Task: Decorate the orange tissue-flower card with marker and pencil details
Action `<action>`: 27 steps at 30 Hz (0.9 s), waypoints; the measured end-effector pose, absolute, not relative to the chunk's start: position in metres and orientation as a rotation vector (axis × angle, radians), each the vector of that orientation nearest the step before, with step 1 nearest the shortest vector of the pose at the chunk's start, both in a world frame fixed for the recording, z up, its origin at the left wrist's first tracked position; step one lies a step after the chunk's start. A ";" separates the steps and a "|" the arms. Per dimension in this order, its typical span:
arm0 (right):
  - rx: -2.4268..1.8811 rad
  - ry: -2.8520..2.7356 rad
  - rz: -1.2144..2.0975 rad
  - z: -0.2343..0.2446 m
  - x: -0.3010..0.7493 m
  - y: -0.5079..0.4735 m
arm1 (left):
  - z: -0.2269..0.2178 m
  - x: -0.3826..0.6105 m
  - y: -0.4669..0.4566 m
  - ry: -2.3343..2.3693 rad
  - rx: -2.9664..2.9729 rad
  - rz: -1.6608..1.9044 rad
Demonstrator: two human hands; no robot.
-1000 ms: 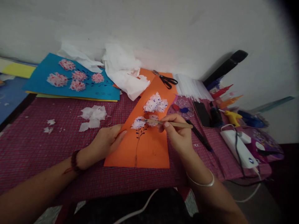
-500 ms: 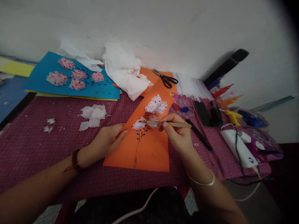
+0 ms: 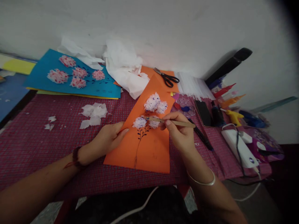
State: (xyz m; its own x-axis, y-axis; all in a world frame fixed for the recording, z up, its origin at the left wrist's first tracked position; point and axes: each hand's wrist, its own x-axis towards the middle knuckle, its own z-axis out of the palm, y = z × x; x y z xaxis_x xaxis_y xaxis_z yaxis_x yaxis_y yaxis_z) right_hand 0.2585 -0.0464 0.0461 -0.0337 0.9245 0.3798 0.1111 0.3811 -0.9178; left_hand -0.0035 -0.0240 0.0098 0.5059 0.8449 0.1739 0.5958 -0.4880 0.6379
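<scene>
An orange paper sheet (image 3: 151, 146) lies on the red checked cloth in front of me. White tissue flowers (image 3: 155, 104) dotted with blue are stuck on it above a thin drawn stem with dark leaves. My right hand (image 3: 179, 132) pinches a wooden paintbrush (image 3: 174, 122), its tip at the lower tissue flowers. My left hand (image 3: 109, 138) rests on the sheet's left edge with fingers flat, holding the paper down.
A blue sheet (image 3: 70, 77) with pink tissue flowers lies far left. Crumpled white tissue (image 3: 125, 70), scissors (image 3: 167, 78), a paint palette (image 3: 184, 105), a black pen (image 3: 201, 135), glue bottles (image 3: 224, 93), a yellow glue gun (image 3: 233, 116) and a white power bank (image 3: 239, 147) crowd the back and right. Tissue scraps (image 3: 93, 113) lie left.
The brush tip has shifted slightly over the lower flowers. The view has tilted a little; both hands stay in the same places on the orange sheet.
</scene>
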 end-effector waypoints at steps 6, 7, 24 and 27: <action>-1.007 -1.547 0.849 0.045 0.254 -0.048 | 0.011 -0.003 -0.024 1.148 2.211 0.655; -1.019 -1.571 0.843 0.044 0.253 -0.048 | 0.011 -0.002 -0.024 1.148 2.209 0.662; -1.078 -1.560 0.806 0.042 0.255 -0.048 | 0.012 -0.002 -0.024 1.136 2.191 0.683; -1.066 -1.530 0.812 0.043 0.257 -0.047 | 0.014 -0.001 -0.024 1.100 2.112 0.713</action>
State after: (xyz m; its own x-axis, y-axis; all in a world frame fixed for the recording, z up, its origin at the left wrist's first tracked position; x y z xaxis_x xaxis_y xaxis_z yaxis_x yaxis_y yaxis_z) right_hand 0.2570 -0.0467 0.0430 -0.0494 0.9276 0.3704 0.2129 0.3721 -0.9035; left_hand -0.0008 -0.0239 0.0137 0.5016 0.8488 0.1673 0.4988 -0.4417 0.7457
